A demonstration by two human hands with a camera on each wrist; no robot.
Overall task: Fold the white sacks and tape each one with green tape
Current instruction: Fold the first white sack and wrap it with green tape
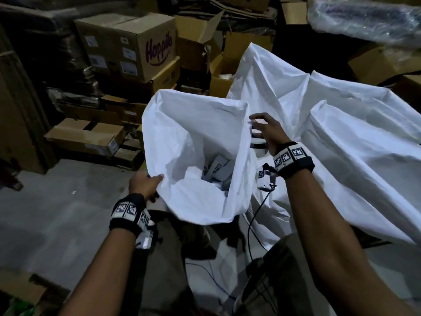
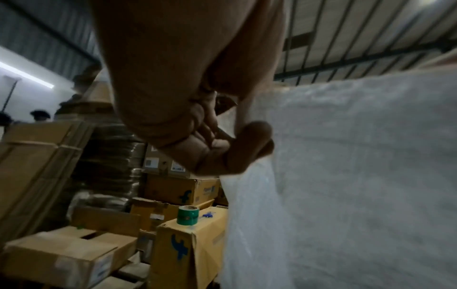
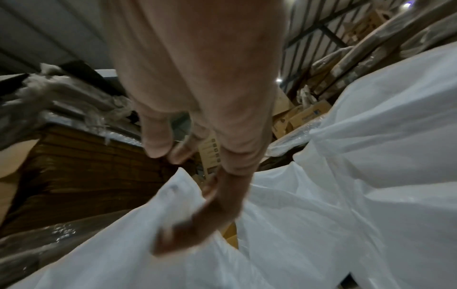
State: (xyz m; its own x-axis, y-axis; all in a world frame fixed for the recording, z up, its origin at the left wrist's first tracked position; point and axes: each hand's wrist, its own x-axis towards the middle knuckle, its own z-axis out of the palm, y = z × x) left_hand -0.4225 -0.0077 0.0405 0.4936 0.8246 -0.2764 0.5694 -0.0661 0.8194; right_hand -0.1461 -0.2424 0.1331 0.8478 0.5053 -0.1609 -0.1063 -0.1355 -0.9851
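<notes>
An open white sack (image 1: 196, 137) stands in front of me with several packets (image 1: 218, 167) at its bottom. My left hand (image 1: 149, 182) grips the near left rim, thumb on the inside and fingers curled under; the left wrist view shows the fingers (image 2: 222, 148) wrapped on the sack's (image 2: 346, 176) edge. My right hand (image 1: 262, 130) is at the right rim with its fingers spread and loose. In the right wrist view its thumb (image 3: 197, 224) lies on the sack's edge (image 3: 148, 244). A green tape roll (image 2: 188, 215) stands on a yellow carton (image 2: 183, 254).
More white sacks (image 1: 341, 133) lie crumpled to the right. Stacked cardboard boxes (image 1: 127, 44) crowd the back and left, with low cartons (image 1: 84, 135) on the floor. Grey concrete floor (image 1: 57, 213) shows at the left. A black cable (image 1: 252, 220) hangs from my right wrist.
</notes>
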